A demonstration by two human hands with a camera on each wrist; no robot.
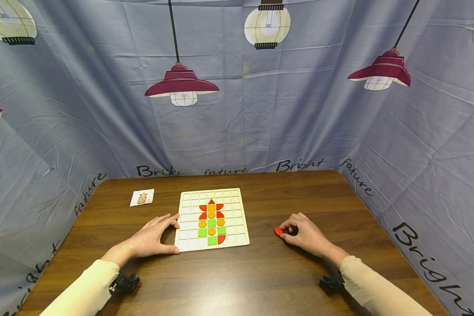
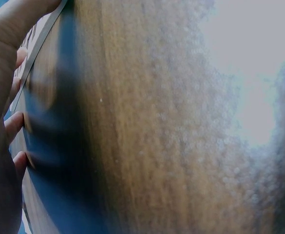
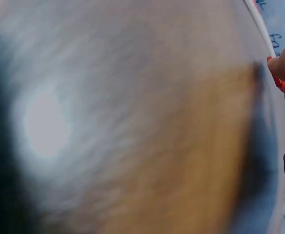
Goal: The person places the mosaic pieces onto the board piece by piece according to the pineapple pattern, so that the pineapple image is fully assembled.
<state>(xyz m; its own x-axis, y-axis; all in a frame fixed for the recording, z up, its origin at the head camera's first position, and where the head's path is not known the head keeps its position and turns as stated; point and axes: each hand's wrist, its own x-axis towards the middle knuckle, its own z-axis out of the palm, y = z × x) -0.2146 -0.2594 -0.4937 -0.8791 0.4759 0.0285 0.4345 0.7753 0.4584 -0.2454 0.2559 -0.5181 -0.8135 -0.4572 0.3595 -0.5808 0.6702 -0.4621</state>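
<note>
A pale wooden grid board (image 1: pixel 237 202) lies in the middle of the brown table (image 1: pixel 260 281), with red, orange and green tiles (image 1: pixel 211 221) set in a flower-like figure. My left hand (image 1: pixel 158 235) rests against the board's left edge, fingers and thumb spread along it. My right hand (image 1: pixel 302 232) lies on the table to the right of the board and pinches a small red piece (image 1: pixel 278 231) between thumb and forefinger. In the right wrist view the red piece (image 3: pixel 277 82) peeks out by the fingertips (image 3: pixel 284 68). The left wrist view shows fingers (image 2: pixel 13 124) against the board edge (image 2: pixel 40 46).
A small pattern card (image 1: pixel 142 197) lies at the back left of the table. A grey-blue curtain (image 1: pixel 260 109) printed with lamps encloses the table on three sides. Black wrist camera mounts (image 1: pixel 126 282) sit on both sleeves.
</note>
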